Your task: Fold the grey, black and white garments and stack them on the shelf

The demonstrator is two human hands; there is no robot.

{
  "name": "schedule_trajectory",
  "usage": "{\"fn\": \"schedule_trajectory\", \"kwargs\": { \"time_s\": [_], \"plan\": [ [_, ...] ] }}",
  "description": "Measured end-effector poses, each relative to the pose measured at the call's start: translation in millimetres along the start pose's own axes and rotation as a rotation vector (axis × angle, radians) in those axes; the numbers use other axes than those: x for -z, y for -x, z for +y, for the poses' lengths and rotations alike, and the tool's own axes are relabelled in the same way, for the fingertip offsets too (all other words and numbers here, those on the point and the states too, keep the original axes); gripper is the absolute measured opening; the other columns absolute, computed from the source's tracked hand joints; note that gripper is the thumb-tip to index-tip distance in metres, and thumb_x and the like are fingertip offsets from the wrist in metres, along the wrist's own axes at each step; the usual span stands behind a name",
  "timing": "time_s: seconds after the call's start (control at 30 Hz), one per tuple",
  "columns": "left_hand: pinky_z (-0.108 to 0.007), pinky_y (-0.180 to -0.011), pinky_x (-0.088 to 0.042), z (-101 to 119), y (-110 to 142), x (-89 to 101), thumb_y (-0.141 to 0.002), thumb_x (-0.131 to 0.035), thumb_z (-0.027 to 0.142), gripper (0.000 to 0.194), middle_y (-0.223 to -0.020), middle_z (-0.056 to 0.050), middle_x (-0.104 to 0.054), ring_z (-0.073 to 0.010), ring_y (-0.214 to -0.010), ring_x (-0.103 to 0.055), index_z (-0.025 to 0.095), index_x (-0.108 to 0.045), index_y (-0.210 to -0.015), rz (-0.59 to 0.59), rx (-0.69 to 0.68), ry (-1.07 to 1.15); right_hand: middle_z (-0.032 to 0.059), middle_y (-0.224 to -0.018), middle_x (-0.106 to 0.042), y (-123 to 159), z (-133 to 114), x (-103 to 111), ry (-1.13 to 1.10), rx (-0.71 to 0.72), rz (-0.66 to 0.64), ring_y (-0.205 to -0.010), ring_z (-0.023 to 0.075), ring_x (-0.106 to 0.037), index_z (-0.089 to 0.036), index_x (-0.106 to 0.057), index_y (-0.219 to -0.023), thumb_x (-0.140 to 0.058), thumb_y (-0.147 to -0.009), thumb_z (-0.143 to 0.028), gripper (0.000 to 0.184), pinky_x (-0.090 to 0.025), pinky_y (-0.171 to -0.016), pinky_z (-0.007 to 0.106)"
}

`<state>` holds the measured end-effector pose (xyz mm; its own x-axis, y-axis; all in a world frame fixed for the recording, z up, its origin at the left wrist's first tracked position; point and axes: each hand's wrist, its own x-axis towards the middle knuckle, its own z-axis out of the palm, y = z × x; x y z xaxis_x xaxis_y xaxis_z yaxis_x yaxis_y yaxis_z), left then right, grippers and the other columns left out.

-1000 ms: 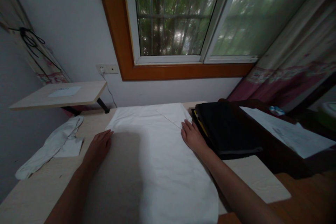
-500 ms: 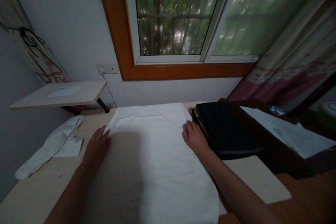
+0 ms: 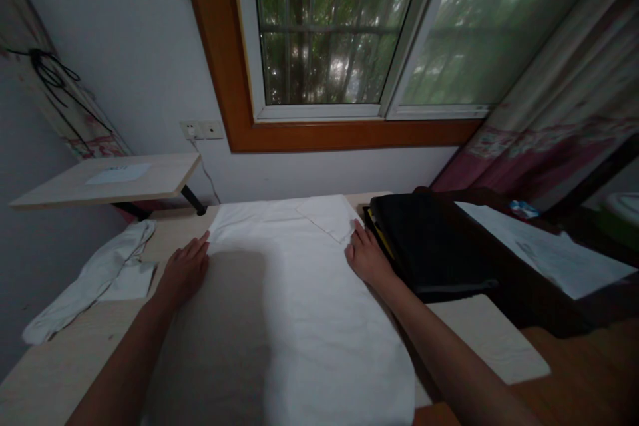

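A large white cloth [image 3: 319,306] lies spread over the table, running toward me past the bottom of the view. Near its far right corner, a thin slanting line marks a small triangular flap [image 3: 332,216]. At the cloth's left edge rests my left hand [image 3: 186,269], fingers stretched forward and touching the edge near the far left corner. My right hand [image 3: 368,254] lies on the right edge beside the flap, index finger extended and the other fingers partly bent. Both hands are open on the cloth. My own shadow covers its left half.
A crumpled white garment [image 3: 94,279] lies on the table at left, below a raised shelf [image 3: 164,176] bearing a paper. Close to my right hand is a black folder-like case [image 3: 434,246]. Farther right, a paper sheet [image 3: 534,246] lies on a dark surface. A window [image 3: 329,33] is behind.
The fingers of both hands have stretched a little farther forward along the cloth's edges. My view has shifted very slightly. The cloth looks much the same.
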<state>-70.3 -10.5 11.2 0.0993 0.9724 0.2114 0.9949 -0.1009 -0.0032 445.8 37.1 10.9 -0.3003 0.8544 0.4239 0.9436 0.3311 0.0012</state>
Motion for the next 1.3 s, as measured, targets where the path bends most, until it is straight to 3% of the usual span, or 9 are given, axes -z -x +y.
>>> {"fn": "schedule_trajectory", "kwargs": {
  "time_s": [0.17,0.37,0.57,0.67,0.87,1.07,1.3],
  "plan": [
    [-0.065,-0.119,-0.027,-8.0,-4.0,-10.8,-0.101,-0.027,0.027,0.052,-0.164,-0.013,-0.037,-0.0291,-0.152,-0.033,0.017,-0.052,-0.146,-0.036,0.001,-0.009,0.0292,-0.143,-0.056,-3.9,5.1,-9.3,0.018,0.027,-0.031,-0.145,0.0331,-0.041,0.003,-0.063,-0.124,-0.037,-0.097,-0.018,0.042,-0.031,-0.121,0.054],
    [-0.061,-0.120,-0.025,-15.2,-11.4,-14.4,-0.102,-0.022,0.026,0.055,-0.164,-0.015,-0.037,-0.0288,-0.151,-0.035,0.011,-0.050,-0.146,-0.040,-0.062,-0.044,0.0304,-0.143,-0.055,-11.5,6.9,-14.2,0.004,0.011,-0.047,-0.144,0.0336,-0.041,0.004,-0.062,-0.124,-0.039,-0.097,-0.019,0.042,-0.031,-0.122,0.052],
    [-0.063,-0.123,-0.014,-16.5,-23.3,-11.8,-0.100,-0.023,0.023,0.055,-0.163,-0.016,-0.039,-0.0270,-0.150,-0.037,0.013,-0.049,-0.148,-0.011,-0.098,-0.052,0.0327,-0.148,-0.049,-22.9,6.8,-20.1,-0.015,-0.050,-0.053,-0.144,0.0356,-0.041,0.008,-0.060,-0.128,-0.037,-0.098,-0.022,0.048,-0.034,-0.121,0.051],
    [-0.061,-0.124,-0.013,-15.4,-30.7,-10.2,-0.099,-0.025,0.022,0.055,-0.162,-0.015,-0.040,-0.0262,-0.150,-0.037,0.015,-0.049,-0.148,-0.010,-0.079,-0.053,0.0339,-0.148,-0.048,-30.0,7.2,-23.2,-0.003,-0.040,-0.056,-0.144,0.0360,-0.042,0.010,-0.059,-0.128,-0.036,-0.098,-0.023,0.050,-0.034,-0.121,0.050],
    [-0.061,-0.124,-0.013,-16.9,-44.2,-10.4,-0.096,-0.030,0.018,0.056,-0.163,-0.016,-0.039,-0.0258,-0.149,-0.038,0.013,-0.048,-0.149,-0.020,-0.077,-0.086,0.0328,-0.148,-0.050,-46.2,11.6,-32.7,-0.029,-0.042,-0.024,-0.143,0.0398,-0.043,0.010,-0.057,-0.134,-0.041,-0.095,-0.021,0.052,-0.033,-0.119,0.061],
    [-0.059,-0.125,-0.013,-19.4,-51.3,-10.7,-0.095,-0.031,0.018,0.056,-0.163,-0.015,-0.040,-0.0252,-0.149,-0.038,0.015,-0.049,-0.148,-0.019,-0.060,-0.083,0.0358,-0.148,-0.048,-59.8,15.9,-39.4,-0.005,-0.029,-0.037,-0.143,0.0385,-0.043,0.014,-0.057,-0.131,-0.037,-0.097,-0.022,0.053,-0.035,-0.119,0.056],
    [-0.061,-0.123,-0.014,-25.5,-66.8,-16.3,-0.095,-0.031,0.018,0.056,-0.162,-0.015,-0.040,-0.0266,-0.148,-0.039,0.014,-0.048,-0.148,-0.012,-0.040,-0.084,0.0330,-0.148,-0.049,-72.3,16.7,-38.6,0.038,-0.058,-0.077,-0.141,0.0388,-0.045,0.008,-0.058,-0.132,-0.039,-0.095,-0.023,0.051,-0.031,-0.118,0.061]
  ]
}}
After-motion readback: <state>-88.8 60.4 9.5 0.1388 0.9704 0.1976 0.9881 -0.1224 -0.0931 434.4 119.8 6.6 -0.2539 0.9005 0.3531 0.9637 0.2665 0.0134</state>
